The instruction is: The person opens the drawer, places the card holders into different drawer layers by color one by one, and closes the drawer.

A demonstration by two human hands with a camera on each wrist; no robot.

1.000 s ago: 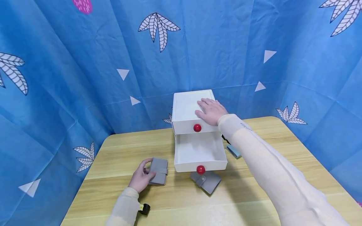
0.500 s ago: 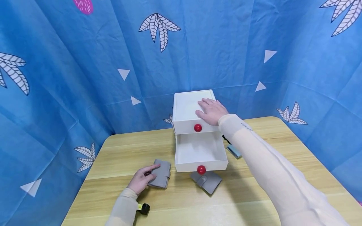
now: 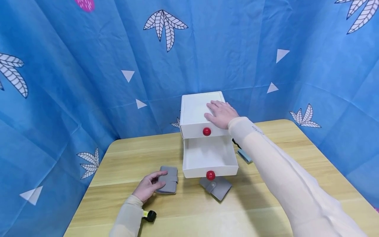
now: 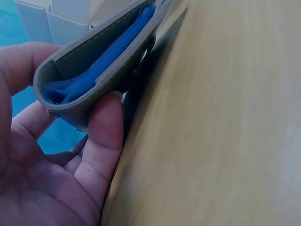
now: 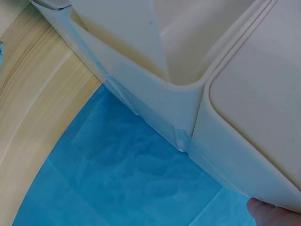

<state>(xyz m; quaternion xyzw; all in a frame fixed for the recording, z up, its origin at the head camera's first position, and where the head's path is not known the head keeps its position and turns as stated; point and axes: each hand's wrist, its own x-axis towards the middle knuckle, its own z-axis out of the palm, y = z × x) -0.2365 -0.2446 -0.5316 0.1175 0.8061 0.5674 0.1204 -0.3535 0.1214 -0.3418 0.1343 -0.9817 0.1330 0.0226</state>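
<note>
My left hand [image 3: 147, 186] pinches a grey wallet [image 3: 170, 179] by its left side, the thumb on one edge and fingers on the other. Seen from the left wrist, the wallet [image 4: 101, 66] shows its folded spine end and a blue inside, close over the wood. My right hand [image 3: 220, 114] rests with extended fingers on top of a white two-drawer box [image 3: 193, 110]. The box's lower drawer [image 3: 210, 154] is pulled out, with nothing visible in it, while the upper one is closed. In the right wrist view only a fingertip [image 5: 275, 214] appears, at the box's edge.
A second grey wallet [image 3: 217, 188] with a snap strap lies partly under the pulled-out drawer. Right of the box, near my sleeve, is a light blue wallet-like item [image 3: 244, 156]. Blue curtain [image 3: 160, 82] hangs behind the wooden table [image 3: 130, 158].
The wallet in my left hand has turned slightly and shifted a little to the right, and my fingers now reach further over it. My right hand stays on the box.
</note>
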